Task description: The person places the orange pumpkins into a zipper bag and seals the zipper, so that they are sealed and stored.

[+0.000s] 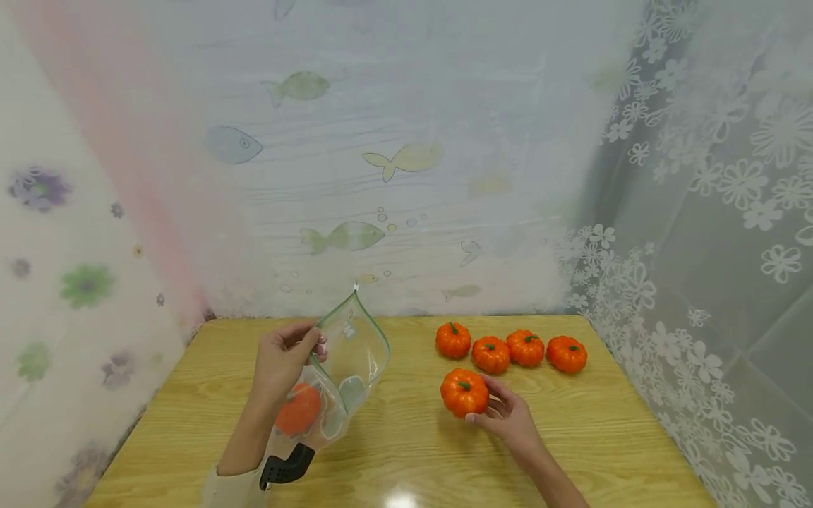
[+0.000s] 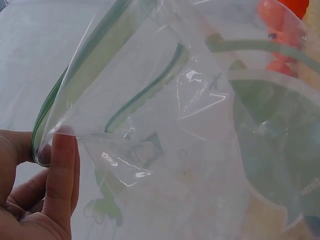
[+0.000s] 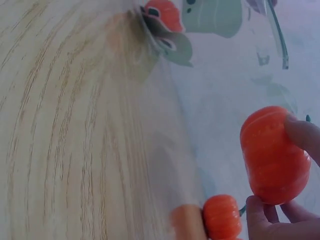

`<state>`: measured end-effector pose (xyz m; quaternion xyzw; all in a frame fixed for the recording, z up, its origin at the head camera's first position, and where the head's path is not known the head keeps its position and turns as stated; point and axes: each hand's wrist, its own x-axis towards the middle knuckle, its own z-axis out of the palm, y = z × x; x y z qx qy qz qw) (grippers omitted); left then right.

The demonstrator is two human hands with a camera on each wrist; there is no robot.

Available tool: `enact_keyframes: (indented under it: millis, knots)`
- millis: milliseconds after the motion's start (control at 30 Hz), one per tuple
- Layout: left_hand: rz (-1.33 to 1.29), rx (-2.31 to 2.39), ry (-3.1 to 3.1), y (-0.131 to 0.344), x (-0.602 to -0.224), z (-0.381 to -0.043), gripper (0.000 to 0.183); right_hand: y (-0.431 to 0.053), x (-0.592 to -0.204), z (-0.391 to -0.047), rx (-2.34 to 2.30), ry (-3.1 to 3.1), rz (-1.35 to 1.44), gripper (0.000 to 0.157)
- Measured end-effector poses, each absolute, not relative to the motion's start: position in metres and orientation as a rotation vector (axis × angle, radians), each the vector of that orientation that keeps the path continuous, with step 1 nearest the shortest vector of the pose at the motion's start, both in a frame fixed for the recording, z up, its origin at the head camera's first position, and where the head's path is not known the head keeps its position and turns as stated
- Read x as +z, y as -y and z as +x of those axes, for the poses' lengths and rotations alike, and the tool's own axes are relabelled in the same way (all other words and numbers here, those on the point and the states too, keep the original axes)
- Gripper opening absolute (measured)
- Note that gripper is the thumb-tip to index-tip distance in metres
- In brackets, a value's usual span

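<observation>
Pinching bag [image 1: 336,377] by green edge [image 1: 385,339], left hand [image 1: 288,353]; gripping pumpkin [image 1: 464,393], right hand [image 1: 511,418], right of bag (tabletop [image 1: 403,423] between).

In lower frame, left of centre: transparent green-rimmed zipper bag [image 1: 356,347], tilted, held open; right of centre: glossy orange pumpkin [image 1: 464,393], stem upward.

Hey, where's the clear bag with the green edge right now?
The clear bag is left of centre in the head view, gripped by the left hand; to the bag's right is the orange pumpkin held by the right hand.
</observation>
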<state>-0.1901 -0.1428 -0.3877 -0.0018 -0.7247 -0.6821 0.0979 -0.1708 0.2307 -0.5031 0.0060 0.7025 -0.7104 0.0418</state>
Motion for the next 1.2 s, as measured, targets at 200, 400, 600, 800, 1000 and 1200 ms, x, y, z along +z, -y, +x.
enact_keyframes:
  millis: [200,400,600,800,1000,1200]
  knots:
    - [0.005,-2.047,2.108,0.141,-0.389,-0.192,0.026,-0.225,-0.503,-0.17,-2.22,-2.086,-0.038,0.08]
    - [0.017,-2.062,2.101,0.138,-0.39,-0.192,0.026,-0.218,-0.5,-0.169,-2.271,-2.083,-0.141,0.079]
    - [0.045,-2.046,2.112,0.138,-0.389,-0.189,0.024,-0.211,-0.497,-0.173,-2.3,-2.099,-0.298,0.079]
    - [0.031,-2.044,2.111,0.139,-0.388,-0.189,0.024,-0.201,-0.496,-0.178,-2.335,-2.059,-0.444,0.081]
    - [0.042,-2.032,2.121,0.139,-0.389,-0.19,0.024,-0.189,-0.49,-0.181,-2.349,-2.048,-0.539,0.084]
    - [0.015,-2.047,2.127,0.147,-0.392,-0.206,0.023,-0.17,-0.484,-0.193,-2.393,-2.055,-0.622,0.081]
